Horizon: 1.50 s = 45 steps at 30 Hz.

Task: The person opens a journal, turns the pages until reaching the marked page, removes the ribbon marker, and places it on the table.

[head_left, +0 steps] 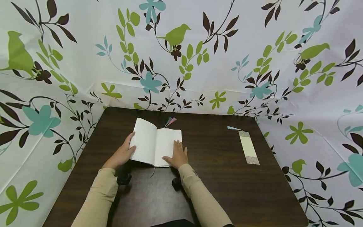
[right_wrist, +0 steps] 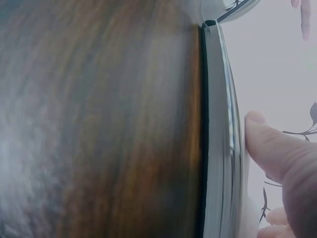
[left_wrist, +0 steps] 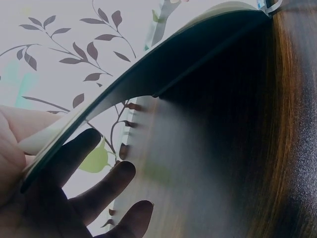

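An open notebook (head_left: 144, 142) with blank-looking, light pages lies on the dark table, its left side lifted at a slant. My left hand (head_left: 122, 154) grips that raised edge, thumb over the page and fingers beneath. In the left wrist view, the dark underside of the cover (left_wrist: 133, 74) arches up from the table past my fingers (left_wrist: 106, 186). My right hand (head_left: 178, 156) rests on the right page with its fingers extended. The right wrist view shows my thumb (right_wrist: 272, 148) against the top page, beside the stacked page edges (right_wrist: 215, 134).
Pink and dark tassels (head_left: 171, 121) stick out past the notebook's top edge, and a thin ribbon (head_left: 153, 172) hangs below its spine. A cream bookmark (head_left: 248, 146) with a light blue tassel (head_left: 233, 128) lies at the table's right. Patterned cloth (head_left: 193, 91) surrounds the table (head_left: 215, 183).
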Motion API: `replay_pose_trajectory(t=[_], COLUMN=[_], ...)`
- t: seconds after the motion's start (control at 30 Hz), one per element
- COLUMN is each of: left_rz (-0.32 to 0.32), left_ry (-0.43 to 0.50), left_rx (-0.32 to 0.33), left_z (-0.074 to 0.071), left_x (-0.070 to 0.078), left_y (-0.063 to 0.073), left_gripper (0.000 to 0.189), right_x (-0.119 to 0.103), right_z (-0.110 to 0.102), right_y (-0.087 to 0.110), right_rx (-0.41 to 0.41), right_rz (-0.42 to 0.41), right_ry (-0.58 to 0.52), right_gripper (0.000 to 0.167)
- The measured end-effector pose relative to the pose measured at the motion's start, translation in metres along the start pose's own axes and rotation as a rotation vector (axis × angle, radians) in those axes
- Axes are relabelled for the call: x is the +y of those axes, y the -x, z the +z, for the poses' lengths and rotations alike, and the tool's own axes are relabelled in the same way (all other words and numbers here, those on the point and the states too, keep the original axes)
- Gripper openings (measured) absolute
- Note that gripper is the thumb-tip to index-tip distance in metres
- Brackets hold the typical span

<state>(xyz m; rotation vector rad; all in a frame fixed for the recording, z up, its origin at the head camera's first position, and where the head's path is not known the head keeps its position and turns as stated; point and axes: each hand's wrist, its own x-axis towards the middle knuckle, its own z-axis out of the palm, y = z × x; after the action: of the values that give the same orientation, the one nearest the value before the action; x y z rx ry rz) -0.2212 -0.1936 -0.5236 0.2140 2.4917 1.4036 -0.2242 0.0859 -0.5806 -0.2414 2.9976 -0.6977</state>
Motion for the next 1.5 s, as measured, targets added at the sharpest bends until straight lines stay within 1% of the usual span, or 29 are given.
replay_pose_trajectory(t=[0.27, 0.37, 0.43, 0.5, 0.6, 0.67, 0.73, 0.83, 0.93, 1.0, 1.1, 1.13, 1.2, 1.23, 1.3, 1.33, 1.4, 1.5], left_rz=[0.005, 0.005, 0.005, 0.002, 0.004, 0.001, 0.001, 0.000, 0.004, 0.009, 0.008, 0.008, 0.006, 0.004, 0.002, 0.001, 0.002, 0.003], left_ry=[-0.005, -0.009, -0.009, -0.009, -0.008, -0.004, -0.004, -0.004, -0.009, -0.010, -0.009, -0.008, -0.002, -0.001, 0.002, 0.005, 0.009, 0.024], left_rx=[0.002, 0.005, 0.005, 0.006, 0.004, 0.004, 0.003, 0.002, 0.003, 0.007, 0.007, 0.008, 0.009, 0.010, 0.013, 0.013, 0.015, 0.013], left_z=[0.000, 0.000, 0.000, 0.000, 0.000, 0.000, 0.000, 0.000, 0.000, 0.000, 0.001, 0.001, 0.001, 0.001, 0.001, 0.001, 0.001, 0.000], left_x=[0.000, 0.002, 0.003, 0.003, 0.004, 0.005, 0.005, 0.005, 0.005, 0.004, 0.003, 0.002, 0.002, 0.002, 0.002, 0.002, 0.003, 0.003], left_y=[-0.001, 0.000, 0.000, 0.000, 0.001, 0.001, 0.002, 0.002, 0.002, 0.001, 0.000, 0.000, 0.000, 0.000, 0.000, 0.000, 0.000, 0.001], left_gripper=[0.070, 0.070, 0.069, 0.069, 0.069, 0.069, 0.070, 0.069, 0.069, 0.069, 0.069, 0.069, 0.069, 0.069, 0.069, 0.069, 0.067, 0.064], right_x=[-0.003, -0.007, -0.010, -0.013, -0.018, -0.022, -0.025, -0.029, -0.033, -0.035, -0.044, -0.045, -0.046, -0.047, -0.043, -0.041, -0.041, -0.042], right_z=[0.002, -0.001, -0.004, -0.007, -0.011, -0.013, -0.014, -0.013, -0.011, -0.008, -0.016, -0.014, -0.012, -0.012, -0.001, 0.005, 0.009, 0.015], right_y=[-0.002, -0.002, -0.001, -0.001, 0.000, 0.000, -0.001, -0.001, -0.001, 0.000, 0.007, 0.007, 0.009, 0.009, 0.006, 0.004, 0.005, 0.007], right_rx=[-0.012, -0.005, -0.008, -0.021, -0.040, -0.042, -0.031, -0.020, -0.004, 0.028, 0.084, 0.100, 0.094, 0.071, 0.018, -0.022, -0.078, -0.128], right_rz=[0.027, 0.015, 0.006, 0.000, 0.003, 0.005, 0.000, -0.037, -0.107, -0.173, -0.280, -0.314, -0.359, -0.377, -0.403, -0.401, -0.412, -0.442], right_ry=[0.000, -0.029, -0.069, -0.143, -0.287, -0.390, -0.469, -0.556, -0.656, -0.743, -0.874, -0.915, -0.970, -0.987, -0.983, -0.947, -0.819, -0.588], right_gripper=[0.098, 0.092, 0.088, 0.084, 0.078, 0.073, 0.068, 0.066, 0.070, 0.077, 0.091, 0.096, 0.108, 0.113, 0.119, 0.118, 0.114, 0.098])
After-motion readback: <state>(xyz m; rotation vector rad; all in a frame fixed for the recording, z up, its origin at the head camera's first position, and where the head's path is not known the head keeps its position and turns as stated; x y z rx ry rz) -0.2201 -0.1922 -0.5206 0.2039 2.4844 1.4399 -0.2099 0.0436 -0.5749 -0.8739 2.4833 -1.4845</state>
